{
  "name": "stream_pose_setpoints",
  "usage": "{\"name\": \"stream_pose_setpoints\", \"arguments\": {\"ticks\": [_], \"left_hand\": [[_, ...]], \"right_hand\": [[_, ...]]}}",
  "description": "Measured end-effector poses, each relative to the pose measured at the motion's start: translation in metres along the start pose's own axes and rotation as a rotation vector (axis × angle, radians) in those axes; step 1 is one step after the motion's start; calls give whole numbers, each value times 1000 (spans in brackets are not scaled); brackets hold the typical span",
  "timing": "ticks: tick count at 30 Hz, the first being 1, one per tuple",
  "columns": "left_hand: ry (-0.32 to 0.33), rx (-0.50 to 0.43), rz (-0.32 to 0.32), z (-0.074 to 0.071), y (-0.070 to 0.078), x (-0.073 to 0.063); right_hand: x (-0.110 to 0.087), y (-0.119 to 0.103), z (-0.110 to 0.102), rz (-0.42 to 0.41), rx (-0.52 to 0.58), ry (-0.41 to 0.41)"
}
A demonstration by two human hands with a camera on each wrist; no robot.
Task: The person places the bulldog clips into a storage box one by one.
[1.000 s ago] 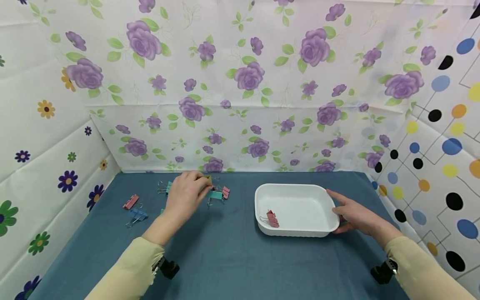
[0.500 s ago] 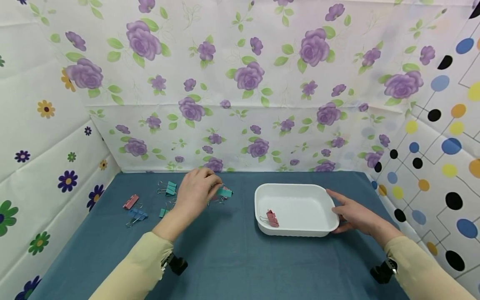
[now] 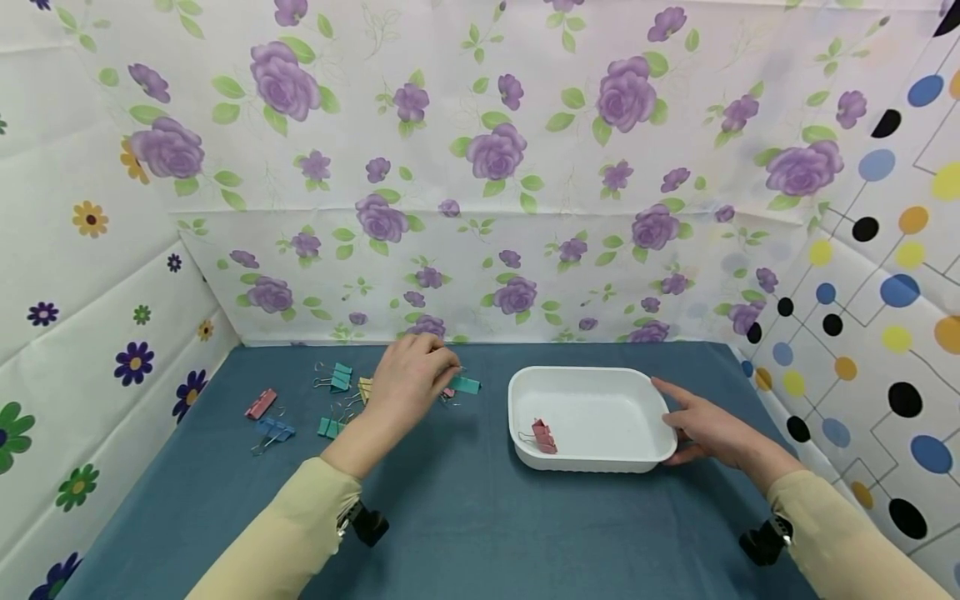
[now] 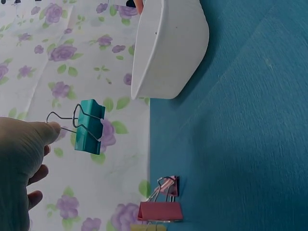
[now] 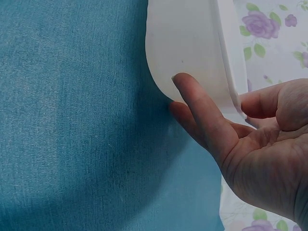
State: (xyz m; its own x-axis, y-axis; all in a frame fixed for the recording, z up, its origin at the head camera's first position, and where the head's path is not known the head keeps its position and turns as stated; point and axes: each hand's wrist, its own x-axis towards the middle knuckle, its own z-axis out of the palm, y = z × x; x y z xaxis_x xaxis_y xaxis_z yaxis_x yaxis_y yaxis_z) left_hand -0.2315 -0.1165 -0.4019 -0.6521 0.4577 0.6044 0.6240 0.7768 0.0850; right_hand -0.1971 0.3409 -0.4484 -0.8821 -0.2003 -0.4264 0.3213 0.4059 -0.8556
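Left hand (image 3: 408, 379): thumb and a finger pinch the wire handle of the held teal clip (image 4: 89, 127); the other fingers curl loosely. That clip is off to the left of the white dish (image 3: 600, 417), near its far left corner, not touching it; looks lifted. Change over the last second: hand and clip have come right, toward the dish, uncovering teal and yellow clips behind. My read: this clip is freed from the scatter but not in the dish.

Right hand (image 3: 708, 425): grips the dish's right end, fingers on rim and outer wall. Hardly changed; seems to be steadying it.

Inside the dish, left end: one pink clip (image 3: 545, 437), same as before.

Farther left of the dish: two other teal clips (image 3: 341, 377), a yellow clip (image 3: 365, 389), then a blue clip (image 3: 275, 429) and a leftmost pink clip (image 3: 261, 404). More pink ones lie partly hidden beside the left hand.
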Motion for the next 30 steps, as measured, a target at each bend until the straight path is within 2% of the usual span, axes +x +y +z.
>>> {"name": "stream_pose_setpoints", "arguments": {"ticks": [12, 20, 30], "left_hand": [[-3, -4, 38, 9, 14, 13], [-6, -38, 70, 17, 24, 21], [-52, -35, 79, 25, 42, 34]], "right_hand": [[0, -1, 1, 7, 0, 5], [1, 1, 0, 6, 10, 1], [1, 1, 0, 3, 21, -5]]}}
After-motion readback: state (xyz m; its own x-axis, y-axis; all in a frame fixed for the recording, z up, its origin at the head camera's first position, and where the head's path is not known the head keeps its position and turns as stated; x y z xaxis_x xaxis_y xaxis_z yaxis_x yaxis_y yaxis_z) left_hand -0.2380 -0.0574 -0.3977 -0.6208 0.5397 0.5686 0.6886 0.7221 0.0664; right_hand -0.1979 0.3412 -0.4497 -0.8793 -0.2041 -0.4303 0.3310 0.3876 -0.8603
